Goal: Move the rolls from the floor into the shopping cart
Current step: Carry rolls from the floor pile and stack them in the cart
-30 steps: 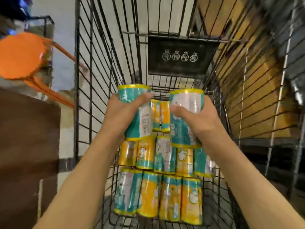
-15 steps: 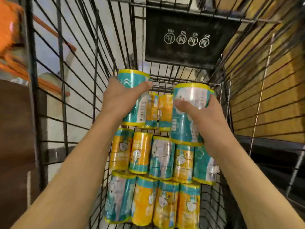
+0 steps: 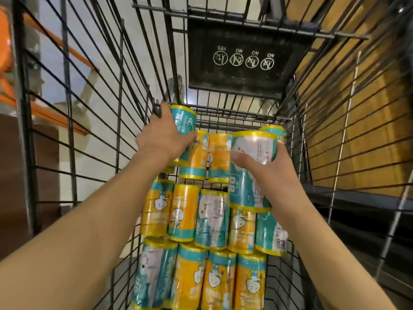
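Both arms reach down into the black wire shopping cart (image 3: 116, 121). My left hand (image 3: 164, 139) grips a teal roll with yellow rims (image 3: 183, 124) at the far left corner of the cart floor, against the left wall. My right hand (image 3: 266, 166) holds a second teal roll (image 3: 250, 171) a little above the packed rolls, right of centre. Several teal and orange rolls (image 3: 185, 215) lie in rows across the cart bottom. Another roll (image 3: 273, 130) shows behind the right-hand one.
A black child-seat flap with white warning icons (image 3: 243, 59) hangs on the cart's far end. Yellow-brown boxes on shelving (image 3: 362, 130) stand beyond the right wall. An orange frame (image 3: 55, 117) and pale floor lie beyond the left wall.
Both hands have gone deeper and farther into the cart. The left roll has moved to the far left corner; the right roll has dropped closer to the rows.
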Action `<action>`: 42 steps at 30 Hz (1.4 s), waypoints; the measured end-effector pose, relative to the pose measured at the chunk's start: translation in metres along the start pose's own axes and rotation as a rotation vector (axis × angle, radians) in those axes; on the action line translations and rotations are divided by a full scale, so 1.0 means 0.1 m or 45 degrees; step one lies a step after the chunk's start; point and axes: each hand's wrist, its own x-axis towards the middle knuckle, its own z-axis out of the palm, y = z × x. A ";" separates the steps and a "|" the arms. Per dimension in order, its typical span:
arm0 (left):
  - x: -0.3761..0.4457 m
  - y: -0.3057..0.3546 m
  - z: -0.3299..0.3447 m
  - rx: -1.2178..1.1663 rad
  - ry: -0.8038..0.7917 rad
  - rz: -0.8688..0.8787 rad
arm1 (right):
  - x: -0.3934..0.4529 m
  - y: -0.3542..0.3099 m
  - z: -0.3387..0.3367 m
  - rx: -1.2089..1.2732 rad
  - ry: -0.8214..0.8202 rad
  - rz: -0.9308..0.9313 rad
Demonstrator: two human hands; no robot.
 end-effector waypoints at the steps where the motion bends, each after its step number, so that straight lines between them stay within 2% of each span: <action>1: -0.01 -0.02 -0.01 0.007 -0.020 0.014 | 0.00 0.01 -0.01 -0.001 0.004 0.002; 5: -0.08 -0.08 -0.04 0.044 -0.088 0.039 | -0.01 0.04 -0.02 -0.004 0.011 0.017; 14: -0.21 -0.14 -0.07 0.069 -0.067 -0.001 | 0.02 0.11 0.20 -0.017 0.026 0.062; 20: -0.28 -0.11 -0.26 0.075 0.027 0.149 | 0.25 0.14 0.46 -0.140 0.052 0.022; 25: -0.35 -0.17 -0.44 0.275 0.052 0.346 | 0.45 0.09 0.61 -0.211 0.126 0.037; 30: -0.43 -0.23 -0.50 0.477 -0.140 0.580 | 0.54 0.12 0.75 -0.456 0.115 -0.003; 33: -0.46 -0.22 -0.53 0.561 -0.212 0.702 | 0.55 0.12 0.79 -0.716 0.103 -0.104; 37: -0.56 -0.19 -0.64 0.574 -0.233 0.720 | 0.46 -0.03 0.72 -1.062 0.036 -0.196; 42: -0.97 -0.17 -0.96 0.573 -0.288 0.640 | -0.10 -0.34 0.38 -1.475 -0.179 -0.362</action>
